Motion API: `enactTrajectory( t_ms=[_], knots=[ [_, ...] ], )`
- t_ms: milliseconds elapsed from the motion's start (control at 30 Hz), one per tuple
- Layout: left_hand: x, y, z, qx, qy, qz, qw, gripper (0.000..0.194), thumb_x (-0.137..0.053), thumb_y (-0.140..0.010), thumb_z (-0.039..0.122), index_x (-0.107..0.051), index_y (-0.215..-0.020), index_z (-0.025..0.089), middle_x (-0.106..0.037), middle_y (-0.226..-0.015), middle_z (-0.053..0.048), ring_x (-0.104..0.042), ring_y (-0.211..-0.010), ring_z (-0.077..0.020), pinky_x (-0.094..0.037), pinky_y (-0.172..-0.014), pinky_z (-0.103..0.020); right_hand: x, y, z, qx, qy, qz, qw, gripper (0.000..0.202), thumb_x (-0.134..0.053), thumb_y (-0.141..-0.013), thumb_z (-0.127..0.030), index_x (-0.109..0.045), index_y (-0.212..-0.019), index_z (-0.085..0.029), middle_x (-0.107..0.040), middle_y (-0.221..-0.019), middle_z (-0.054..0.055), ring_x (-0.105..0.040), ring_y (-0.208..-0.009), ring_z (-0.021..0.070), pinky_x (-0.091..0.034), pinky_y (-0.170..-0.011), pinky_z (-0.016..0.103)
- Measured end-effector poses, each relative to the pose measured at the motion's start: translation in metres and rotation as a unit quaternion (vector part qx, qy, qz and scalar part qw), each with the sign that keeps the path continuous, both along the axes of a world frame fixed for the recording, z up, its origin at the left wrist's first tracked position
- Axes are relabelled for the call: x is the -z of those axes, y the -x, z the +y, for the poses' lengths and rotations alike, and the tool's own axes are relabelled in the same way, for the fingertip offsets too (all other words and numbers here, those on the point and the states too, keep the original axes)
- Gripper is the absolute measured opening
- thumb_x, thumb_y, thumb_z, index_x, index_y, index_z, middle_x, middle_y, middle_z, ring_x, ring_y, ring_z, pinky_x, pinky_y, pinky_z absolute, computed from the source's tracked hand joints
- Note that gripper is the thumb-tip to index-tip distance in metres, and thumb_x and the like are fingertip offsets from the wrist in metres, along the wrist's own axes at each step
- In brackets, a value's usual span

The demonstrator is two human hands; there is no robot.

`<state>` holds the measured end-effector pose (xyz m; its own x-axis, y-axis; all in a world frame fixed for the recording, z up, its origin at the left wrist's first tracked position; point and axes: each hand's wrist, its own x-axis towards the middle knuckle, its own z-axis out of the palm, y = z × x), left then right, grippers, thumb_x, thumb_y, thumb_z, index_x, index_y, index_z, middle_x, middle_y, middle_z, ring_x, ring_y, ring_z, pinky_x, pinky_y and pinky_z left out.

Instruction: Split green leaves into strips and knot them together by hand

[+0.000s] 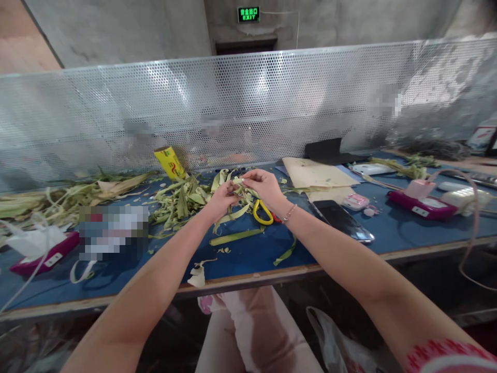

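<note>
Green leaf strip (236, 237) just below 2 hands (244, 192), apart from both.

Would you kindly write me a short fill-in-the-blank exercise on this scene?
The bracelet is not by the left hand but on the ____ wrist.
The lit sign reads ____ in English.
Beside the red handle is a loop coloured ____.
The tabletop is coloured ____.

Missing words: right; EXIT; yellow; blue.

Workshop, worktable (240, 261) with leaf scraps (182, 199)
</note>
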<state>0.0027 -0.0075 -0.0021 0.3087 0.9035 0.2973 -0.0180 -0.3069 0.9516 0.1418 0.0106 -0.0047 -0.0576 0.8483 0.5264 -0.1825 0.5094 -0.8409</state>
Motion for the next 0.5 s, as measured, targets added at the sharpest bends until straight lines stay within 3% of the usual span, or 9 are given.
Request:
enactTrajectory(
  t_ms=[167, 300, 500],
  knots=[
    [-0.0005, -0.0016, -0.0004, 0.006, 0.008, 0.006, 1.0, 0.035, -0.068, -0.055, 0.017, -0.054, -0.086, 0.016, -0.052, -0.073, 0.003, -0.035, -0.048, -0.0009, -0.025, -0.043, -0.018, 0.0029, 0.0015, 0.0015, -0.02, 0.006, 0.012, 1.0, 0.019, -0.069, -0.058, -0.031, -0.062, -0.071, -0.018, -0.064, -0.071, 0.001, -0.059, -0.067, 0.0107, -0.051, -0.069, 0.026],
    [0.0, -0.0011, 0.001, 0.007, 0.002, 0.008, 1.0, 0.03, -0.067, -0.058, 0.02, -0.054, -0.084, 0.016, -0.041, -0.057, 0.007, -0.025, -0.041, -0.0002, -0.019, -0.041, -0.019, 0.0026, 0.0025, -0.0002, -0.028, 0.005, 0.01, 1.0, 0.022, -0.07, -0.057, -0.033, -0.06, -0.07, -0.018, -0.064, -0.07, 0.001, -0.059, -0.067, 0.0111, -0.051, -0.068, 0.026],
    [-0.0028, -0.0015, -0.0007, -0.018, -0.005, -0.025, 1.0, 0.03, -0.071, -0.054, 0.024, -0.053, -0.075, 0.015, -0.04, -0.053, 0.007, -0.028, -0.043, -0.0016, -0.02, -0.042, -0.019, 0.0011, 0.0018, -0.0004, -0.029, -0.006, -0.008, 1.0, 0.025, -0.071, -0.056, -0.037, -0.061, -0.069, -0.018, -0.064, -0.07, 0.001, -0.06, -0.068, 0.0126, -0.051, -0.07, 0.03]
  ],
)
